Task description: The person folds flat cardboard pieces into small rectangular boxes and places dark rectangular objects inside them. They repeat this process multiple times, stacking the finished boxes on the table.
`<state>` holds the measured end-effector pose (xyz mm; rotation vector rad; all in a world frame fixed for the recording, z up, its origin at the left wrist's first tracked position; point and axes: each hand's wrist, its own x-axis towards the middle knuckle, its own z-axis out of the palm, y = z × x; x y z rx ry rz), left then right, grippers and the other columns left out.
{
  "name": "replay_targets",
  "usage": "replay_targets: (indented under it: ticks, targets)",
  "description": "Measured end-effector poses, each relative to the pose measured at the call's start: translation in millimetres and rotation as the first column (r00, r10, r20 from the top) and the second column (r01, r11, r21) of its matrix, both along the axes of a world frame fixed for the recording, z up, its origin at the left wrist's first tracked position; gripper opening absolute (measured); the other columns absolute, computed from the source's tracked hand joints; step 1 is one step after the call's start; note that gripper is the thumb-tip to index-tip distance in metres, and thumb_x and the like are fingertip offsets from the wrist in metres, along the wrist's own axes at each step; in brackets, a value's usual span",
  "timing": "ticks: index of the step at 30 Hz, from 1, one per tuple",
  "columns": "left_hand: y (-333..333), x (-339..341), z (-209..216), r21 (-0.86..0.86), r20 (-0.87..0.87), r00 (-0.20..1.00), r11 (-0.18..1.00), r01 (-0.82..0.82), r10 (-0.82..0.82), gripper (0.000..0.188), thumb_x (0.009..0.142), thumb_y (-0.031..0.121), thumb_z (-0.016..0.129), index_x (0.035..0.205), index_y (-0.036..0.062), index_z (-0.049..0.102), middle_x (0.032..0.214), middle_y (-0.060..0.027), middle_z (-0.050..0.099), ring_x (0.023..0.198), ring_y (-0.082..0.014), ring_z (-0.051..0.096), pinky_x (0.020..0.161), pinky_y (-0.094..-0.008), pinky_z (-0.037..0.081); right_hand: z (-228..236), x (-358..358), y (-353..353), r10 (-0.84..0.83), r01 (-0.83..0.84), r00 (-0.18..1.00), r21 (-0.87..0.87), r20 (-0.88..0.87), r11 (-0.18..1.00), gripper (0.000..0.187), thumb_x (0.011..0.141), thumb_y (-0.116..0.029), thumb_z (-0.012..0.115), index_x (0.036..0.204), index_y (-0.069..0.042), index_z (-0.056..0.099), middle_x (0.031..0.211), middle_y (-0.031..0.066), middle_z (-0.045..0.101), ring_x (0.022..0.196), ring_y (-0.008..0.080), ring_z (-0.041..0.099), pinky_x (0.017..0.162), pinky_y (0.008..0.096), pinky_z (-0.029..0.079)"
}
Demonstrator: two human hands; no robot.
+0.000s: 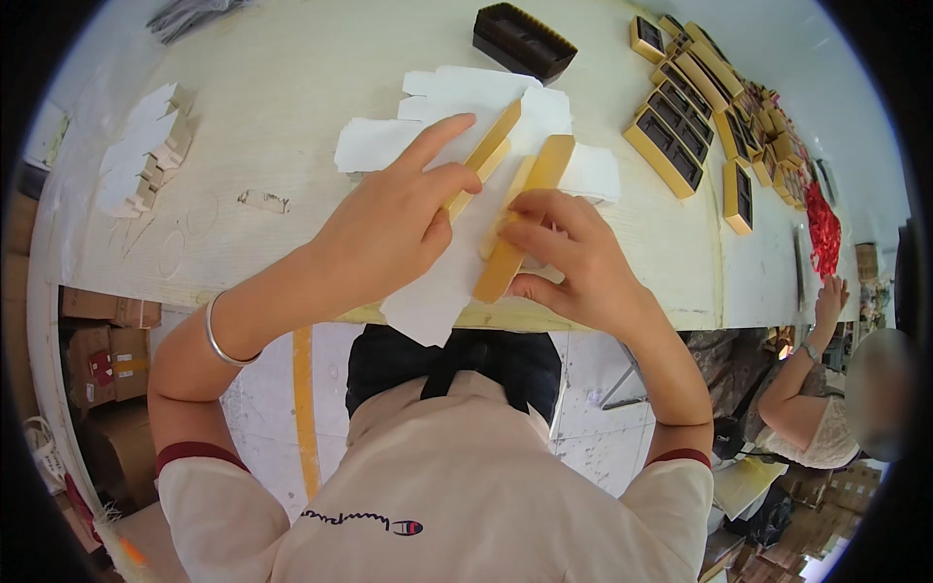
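Observation:
A white cardboard box blank (428, 295) lies in front of me at the table's near edge, with gold-coloured side walls folded up. My left hand (394, 228) rests against the left gold wall (498, 133). Its index finger is stretched out and the other fingers bend at the wall. My right hand (573, 248) is closed around the right gold wall (552, 163), fingers on top and thumb near its lower end. Underneath and beyond lie more flat white blanks (374, 141). Part of the folded walls is hidden by my right fingers.
A dark brown plastic tray stack (525, 44) stands at the far side. Gold boxes with dark inserts (666, 151) cover the right of the table. Folded white pieces (146, 151) stand at left. Red ribbons (823, 233) hang near another person's hand (831, 301).

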<state>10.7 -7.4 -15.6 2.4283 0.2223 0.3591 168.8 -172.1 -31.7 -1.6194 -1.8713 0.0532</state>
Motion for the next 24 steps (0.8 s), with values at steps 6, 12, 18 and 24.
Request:
replay_targets:
  ticks: [6, 12, 18, 24]
  targets:
    - [18, -7, 10, -0.278, 0.007, 0.911, 0.874, 0.398, -0.412, 0.031, 0.072, 0.0, 0.072, 0.103, -0.0001, 0.064, 0.126, -0.012, 0.056, 0.08, -0.0208, 0.063, 0.069, -0.0278, 0.052, 0, 11, -4, -0.035, 0.018, 0.946, -0.054, -0.324, 0.998, 0.018, 0.071, -0.002, 0.074, 0.076, -0.001, 0.056, 0.103, 0.0119, 0.055, 0.082, 0.0245, 0.056, 0.066, 0.0323, 0.047]
    - [14, -3, -5, 0.028, 0.147, 0.915, 0.926, 0.376, -0.376, 0.033, 0.069, 0.006, 0.078, 0.099, 0.003, 0.064, 0.096, -0.008, 0.065, 0.078, -0.0209, 0.062, 0.067, -0.0291, 0.052, 0, 12, 6, 0.055, -0.093, 0.916, -0.076, -0.398, 0.993, 0.014, 0.074, 0.006, 0.065, 0.079, -0.001, 0.054, 0.097, 0.0102, 0.054, 0.08, 0.0237, 0.054, 0.064, 0.031, 0.045]
    - [-15, 4, -14, 0.123, 0.205, 0.966, 0.984, 0.131, -0.154, 0.026, 0.075, 0.001, 0.072, 0.097, 0.0063, 0.059, 0.075, -0.0042, 0.06, 0.064, -0.0168, 0.059, 0.057, -0.0282, 0.049, -2, 7, 11, 0.107, -0.143, 0.947, -0.096, -0.304, 0.985, 0.017, 0.076, 0.008, 0.061, 0.09, 0.001, 0.054, 0.095, 0.012, 0.052, 0.081, 0.0304, 0.055, 0.071, 0.0353, 0.047]
    - [-24, 4, -14, -0.106, 0.105, 0.994, 0.994, 0.023, -0.011, 0.031, 0.079, -0.001, 0.066, 0.105, 0.0069, 0.052, 0.074, -0.0044, 0.059, 0.06, -0.0156, 0.058, 0.056, -0.0261, 0.047, 14, -7, 13, -0.094, -0.023, 0.916, -0.286, -0.391, 0.958, 0.025, 0.079, 0.008, 0.062, 0.1, 0.0, 0.052, 0.097, 0.0123, 0.052, 0.084, 0.0297, 0.056, 0.072, 0.0348, 0.047]
